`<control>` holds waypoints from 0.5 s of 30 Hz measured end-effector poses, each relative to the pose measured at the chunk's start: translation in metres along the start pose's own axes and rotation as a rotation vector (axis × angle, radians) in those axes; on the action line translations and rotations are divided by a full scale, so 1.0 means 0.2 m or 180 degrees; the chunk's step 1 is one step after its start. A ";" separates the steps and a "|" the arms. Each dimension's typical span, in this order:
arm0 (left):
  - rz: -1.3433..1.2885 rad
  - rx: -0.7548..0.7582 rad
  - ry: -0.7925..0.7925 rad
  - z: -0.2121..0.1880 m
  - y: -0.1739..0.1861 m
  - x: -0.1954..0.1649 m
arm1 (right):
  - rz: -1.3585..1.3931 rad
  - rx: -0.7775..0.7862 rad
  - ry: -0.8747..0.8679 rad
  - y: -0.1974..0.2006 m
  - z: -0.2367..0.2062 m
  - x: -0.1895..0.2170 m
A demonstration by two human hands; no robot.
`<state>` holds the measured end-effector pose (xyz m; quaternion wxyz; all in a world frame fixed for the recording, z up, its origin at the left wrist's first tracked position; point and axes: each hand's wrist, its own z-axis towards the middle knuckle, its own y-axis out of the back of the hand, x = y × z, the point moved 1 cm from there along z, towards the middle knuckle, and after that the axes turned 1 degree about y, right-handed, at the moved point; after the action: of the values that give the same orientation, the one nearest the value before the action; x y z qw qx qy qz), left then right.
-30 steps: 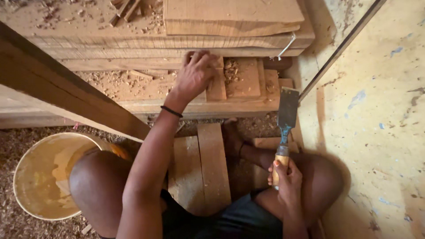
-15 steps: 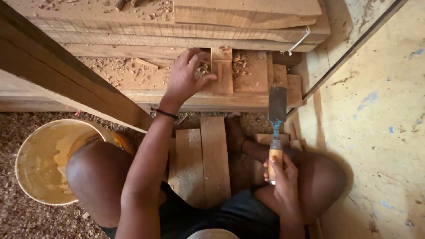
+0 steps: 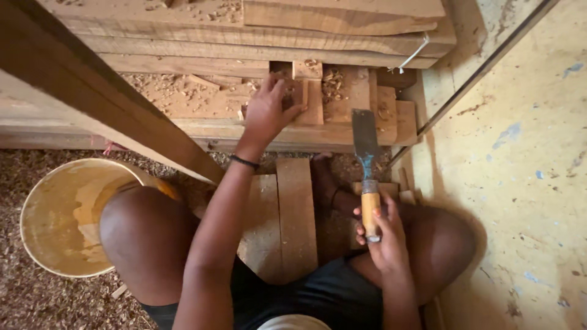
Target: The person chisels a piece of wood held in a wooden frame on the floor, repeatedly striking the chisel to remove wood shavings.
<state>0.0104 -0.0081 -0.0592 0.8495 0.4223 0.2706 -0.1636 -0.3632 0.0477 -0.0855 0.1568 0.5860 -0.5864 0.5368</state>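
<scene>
Head view: compared with a second ago, the chisel (image 3: 365, 165) has come in from the right edge of the timber and its blade now lies over the front edge of the notched beam (image 3: 342, 104), so the tool looks readied. Its long axis runs near to far, blade pointing away from the person. The right hand (image 3: 382, 235) is clenched around the wooden handle. The left hand (image 3: 268, 110) presses curled fingers on a small block (image 3: 310, 98), possibly gripping it.
</scene>
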 end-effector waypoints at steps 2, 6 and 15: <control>-0.0087 -0.0002 0.0191 0.00 0.00 0.00 | 0.0311 0.0060 0.0001 -0.01 -0.02 0.01; -0.0017 -0.0232 -0.0002 -0.01 -0.01 -0.01 | 0.0447 0.0187 0.0051 -0.04 -0.05 0.00; 0.0181 0.0097 0.0276 0.02 0.07 -0.12 | -0.0319 -0.0325 0.0275 -0.09 -0.10 -0.03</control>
<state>0.0000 -0.0022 -0.0339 0.8348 0.4494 0.2925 -0.1250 -0.3543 0.0719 -0.0757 0.2383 0.5821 -0.5757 0.5224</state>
